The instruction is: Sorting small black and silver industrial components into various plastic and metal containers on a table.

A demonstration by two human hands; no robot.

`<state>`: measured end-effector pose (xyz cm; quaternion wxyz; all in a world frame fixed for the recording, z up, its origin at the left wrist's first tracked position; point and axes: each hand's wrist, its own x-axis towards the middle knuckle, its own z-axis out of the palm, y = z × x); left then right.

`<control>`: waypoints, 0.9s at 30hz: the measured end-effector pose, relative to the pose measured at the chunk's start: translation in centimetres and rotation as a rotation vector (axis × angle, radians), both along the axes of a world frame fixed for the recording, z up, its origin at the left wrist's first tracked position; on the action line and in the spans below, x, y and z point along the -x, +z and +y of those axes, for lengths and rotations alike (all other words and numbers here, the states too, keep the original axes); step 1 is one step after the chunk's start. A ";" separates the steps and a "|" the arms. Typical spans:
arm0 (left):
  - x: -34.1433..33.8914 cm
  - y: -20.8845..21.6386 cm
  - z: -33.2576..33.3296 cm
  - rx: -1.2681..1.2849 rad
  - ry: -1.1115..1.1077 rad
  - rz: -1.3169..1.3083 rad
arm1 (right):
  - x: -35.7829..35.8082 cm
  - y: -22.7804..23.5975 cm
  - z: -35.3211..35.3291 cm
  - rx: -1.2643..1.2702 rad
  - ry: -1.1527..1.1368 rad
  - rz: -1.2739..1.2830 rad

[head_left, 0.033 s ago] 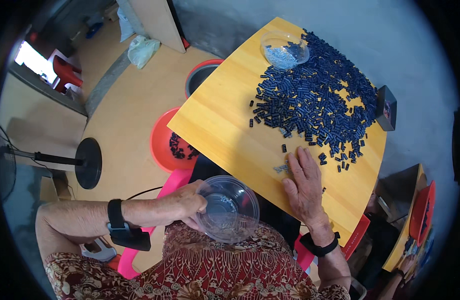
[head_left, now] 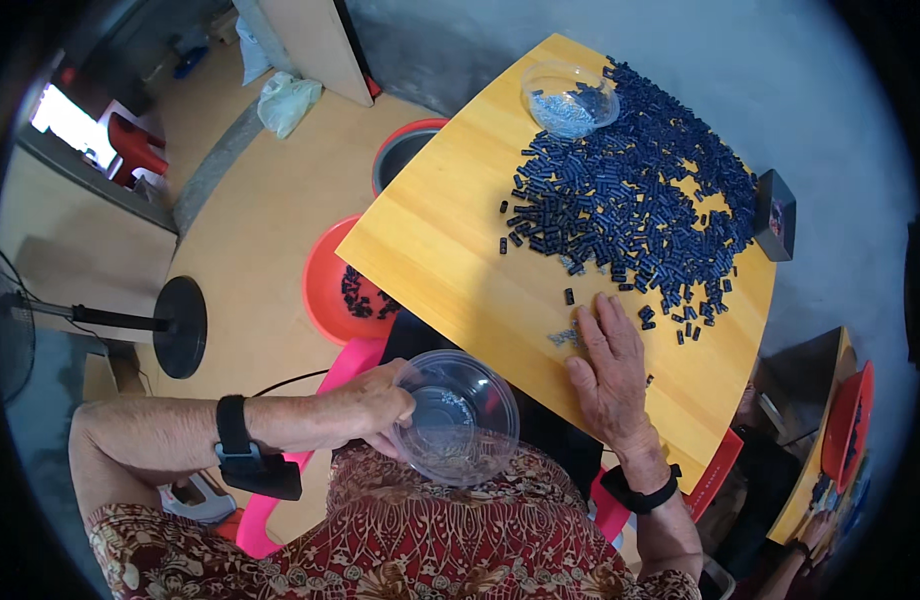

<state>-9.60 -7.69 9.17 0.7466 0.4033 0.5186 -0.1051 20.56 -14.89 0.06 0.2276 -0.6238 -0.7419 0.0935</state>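
Observation:
My left hand is closed round the rim of a clear plastic bowl, tilted over my lap just off the near table edge. A few small silvery pieces lie in the bowl. On the yellow table my right hand rests palm down, its fingers stretched out. Beside its thumb and forefinger is a little group of small grey metal pieces. One loose dark block lies just beyond the fingertips. Farther back spreads a large heap of small dark blue-black blocks.
Another clear bowl, with silvery pieces, stands at the heap's far left. A dark box sits at the right edge. Left of the table are a red basin with dark pieces and a fan stand. Someone's hand shows at lower right.

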 end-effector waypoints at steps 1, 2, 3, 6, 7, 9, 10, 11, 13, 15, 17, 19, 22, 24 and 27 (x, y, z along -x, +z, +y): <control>0.4 -0.5 0.2 0.003 -0.027 -0.003 | -0.1 0.0 0.0 -0.007 -0.002 -0.015; 0.5 -0.8 0.4 0.008 -0.056 -0.006 | -0.1 -0.1 0.1 -0.006 -0.006 -0.007; 0.4 -0.2 0.2 0.006 -0.052 0.008 | 0.0 -0.1 0.2 -0.010 0.010 0.007; 0.4 1.4 -0.4 0.040 -0.031 0.173 | -0.1 0.3 0.3 -0.020 0.041 0.039; 0.7 0.6 -0.3 0.034 -0.001 0.145 | -0.2 0.3 0.1 -0.017 0.033 0.025; 0.6 -1.1 -0.1 0.030 0.021 0.114 | -0.5 0.2 -0.1 -0.016 0.007 0.020; 0.2 -1.9 -0.2 0.035 0.039 0.124 | -0.4 0.2 0.0 -0.019 0.008 0.018; -0.1 -2.6 -0.3 0.040 0.055 0.131 | -0.2 0.2 0.2 -0.018 0.012 0.016; -1.2 -4.1 -0.6 0.036 0.088 0.111 | -0.5 0.1 0.1 -0.010 0.009 0.089; -1.9 -5.7 -0.9 0.035 0.158 0.078 | -0.5 -0.1 0.2 -0.013 0.015 0.087; -2.5 -7.3 -1.2 0.017 0.184 -0.021 | -0.3 0.0 0.1 -0.011 0.011 0.076; -3.1 -8.4 -1.7 -0.009 0.241 -0.215 | 0.2 0.1 0.1 -0.008 0.027 0.076; -4.2 -10.2 -2.3 -0.155 0.264 -0.350 | 1.4 0.6 -0.3 0.046 0.059 -0.008; -4.4 -10.6 -2.4 -0.098 0.281 -0.315 | 1.8 0.8 -0.3 0.061 0.084 -0.049; -4.2 -12.0 -2.6 -0.113 0.265 -0.372 | 2.9 1.0 -0.3 0.090 0.133 -0.084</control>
